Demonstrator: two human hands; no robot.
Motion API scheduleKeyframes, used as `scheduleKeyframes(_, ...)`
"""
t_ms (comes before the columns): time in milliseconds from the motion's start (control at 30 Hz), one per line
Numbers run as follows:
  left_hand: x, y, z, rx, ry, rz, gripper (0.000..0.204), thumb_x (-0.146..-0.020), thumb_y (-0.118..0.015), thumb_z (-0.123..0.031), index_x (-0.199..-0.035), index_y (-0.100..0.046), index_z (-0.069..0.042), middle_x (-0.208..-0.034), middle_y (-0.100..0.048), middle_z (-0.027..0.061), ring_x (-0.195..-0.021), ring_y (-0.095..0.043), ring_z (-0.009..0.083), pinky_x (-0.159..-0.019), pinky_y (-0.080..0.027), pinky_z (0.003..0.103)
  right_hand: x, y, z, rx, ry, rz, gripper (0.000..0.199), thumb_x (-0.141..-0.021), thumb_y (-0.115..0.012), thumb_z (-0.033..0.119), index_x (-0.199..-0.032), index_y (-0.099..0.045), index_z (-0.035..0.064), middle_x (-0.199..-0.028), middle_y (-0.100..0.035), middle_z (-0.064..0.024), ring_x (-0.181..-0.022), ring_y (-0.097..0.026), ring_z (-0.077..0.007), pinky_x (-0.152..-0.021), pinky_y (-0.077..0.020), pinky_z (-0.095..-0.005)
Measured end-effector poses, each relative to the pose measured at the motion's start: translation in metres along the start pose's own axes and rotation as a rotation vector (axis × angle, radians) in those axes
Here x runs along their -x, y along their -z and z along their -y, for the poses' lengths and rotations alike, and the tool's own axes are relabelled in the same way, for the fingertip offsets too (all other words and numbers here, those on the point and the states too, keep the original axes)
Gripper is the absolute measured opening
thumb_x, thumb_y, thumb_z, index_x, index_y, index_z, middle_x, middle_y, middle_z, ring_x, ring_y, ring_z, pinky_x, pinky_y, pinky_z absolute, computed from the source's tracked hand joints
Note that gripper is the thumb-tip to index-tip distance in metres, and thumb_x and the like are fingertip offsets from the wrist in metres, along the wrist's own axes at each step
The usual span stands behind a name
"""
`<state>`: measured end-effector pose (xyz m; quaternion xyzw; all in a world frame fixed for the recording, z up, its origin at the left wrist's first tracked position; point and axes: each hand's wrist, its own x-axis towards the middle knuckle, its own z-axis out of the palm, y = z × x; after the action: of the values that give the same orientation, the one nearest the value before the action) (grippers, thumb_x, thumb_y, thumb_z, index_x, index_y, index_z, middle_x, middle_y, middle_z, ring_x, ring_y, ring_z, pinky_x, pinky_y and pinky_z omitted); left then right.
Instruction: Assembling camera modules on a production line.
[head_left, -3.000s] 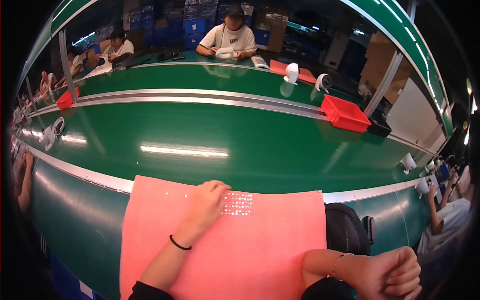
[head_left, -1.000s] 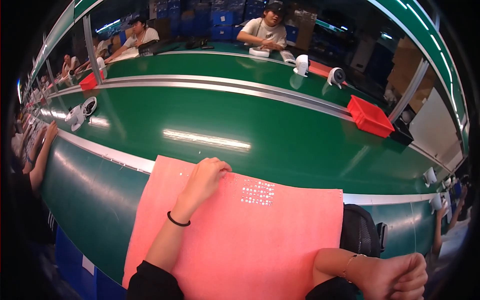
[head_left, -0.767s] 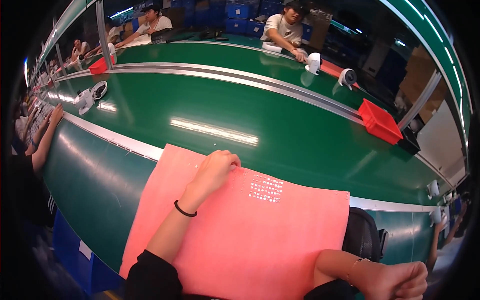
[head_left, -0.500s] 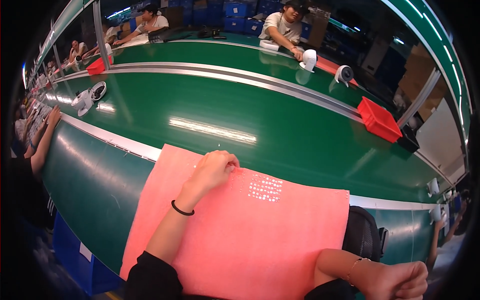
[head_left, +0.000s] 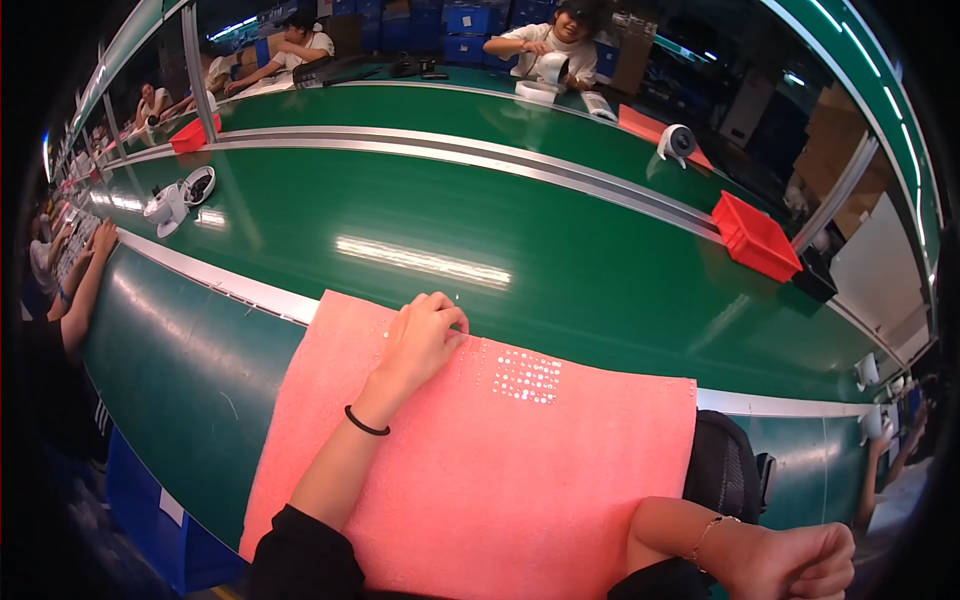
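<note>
A pink foam sheet (head_left: 450, 470) lies in front of me, reaching up to the green conveyor belt. On it sits a block of small shiny round pieces (head_left: 528, 377) in rows, with fainter tiny pieces to its left. My left hand (head_left: 425, 330) rests at the sheet's far edge, left of those rows, its fingers bent inward; what they hold, if anything, is hidden. A tiny pale speck (head_left: 457, 297) shows on the belt just beyond the fingers. At the lower right my right hand (head_left: 800, 562) is closed in a fist, its inside out of sight.
A red tray (head_left: 755, 238) stands on the belt's right end. White camera-like units (head_left: 168, 205) sit at its left. Beyond a metal rail, a co-worker (head_left: 560, 45) holds a white round part. A black mesh object (head_left: 720, 460) stands by the sheet's right edge.
My left hand has shifted slightly, its fingers lifted and less tightly bent. The tiny speck lies farther right. The co-worker opposite has drawn back from the belt and now holds up a white part.
</note>
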<state>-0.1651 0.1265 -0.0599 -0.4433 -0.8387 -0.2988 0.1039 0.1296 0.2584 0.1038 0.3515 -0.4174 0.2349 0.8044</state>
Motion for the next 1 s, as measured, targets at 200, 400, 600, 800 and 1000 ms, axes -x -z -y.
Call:
scheduleKeyframes(200,0.002,0.001,-0.006,-0.051,-0.023,-0.005,0.007,-0.068,-0.069,-0.008,-0.075,-0.066,-0.008,-0.081,-0.057,0.0047,-0.081,-0.055,0.0237,-0.069,-0.047,0.035,-0.001,0.003,0.000,0.005,-0.002,0.017,0.026,-0.092,-0.034,0.030,-0.076,-0.046,0.0157,-0.052,-0.031,0.0097,-0.044,-0.031,-0.0021,-0.046,-0.0283,-0.0173)
scheduleKeyframes(400,0.002,0.001,-0.008,-0.097,-0.013,0.064,0.009,-0.070,-0.064,-0.004,-0.076,-0.068,-0.008,-0.081,-0.060,0.0053,-0.082,-0.056,0.0240,-0.068,-0.048,0.036,0.000,0.004,-0.001,0.007,0.006,0.026,0.024,-0.092,-0.034,0.030,-0.079,-0.048,0.0155,-0.053,-0.031,0.0101,-0.044,-0.031,-0.0018,-0.046,-0.0281,-0.0173)
scheduleKeyframes(600,0.006,0.006,-0.008,-0.096,0.004,0.125,0.017,-0.073,-0.056,0.000,-0.080,-0.069,-0.008,-0.085,-0.062,0.0076,-0.081,-0.059,0.0272,-0.067,-0.049,0.038,0.001,0.002,0.000,-0.010,-0.008,0.033,0.025,-0.092,-0.035,0.031,-0.078,-0.048,0.0156,-0.053,-0.032,0.0097,-0.044,-0.032,-0.0023,-0.046,-0.0277,-0.0177)
scheduleKeyframes(800,-0.002,0.025,-0.011,0.007,0.094,0.177,0.019,-0.074,-0.054,-0.002,-0.085,-0.068,-0.007,-0.088,-0.063,0.0100,-0.082,-0.060,0.0299,-0.070,-0.049,0.038,0.002,-0.001,0.000,-0.022,-0.027,0.023,0.025,-0.091,-0.035,0.031,-0.075,-0.047,0.0160,-0.052,-0.032,0.0094,-0.044,-0.032,-0.0025,-0.046,-0.0283,-0.0181)
scheduleKeyframes(1000,0.004,0.040,-0.010,-0.029,0.100,0.292,0.018,-0.074,-0.057,-0.002,-0.088,-0.068,-0.007,-0.093,-0.063,0.0111,-0.089,-0.059,0.0293,-0.074,-0.049,0.037,0.000,-0.002,0.000,-0.022,-0.010,-0.004,0.024,-0.090,-0.034,0.029,-0.075,-0.047,0.0159,-0.051,-0.032,0.0095,-0.044,-0.032,-0.0023,-0.045,-0.0275,-0.0178)
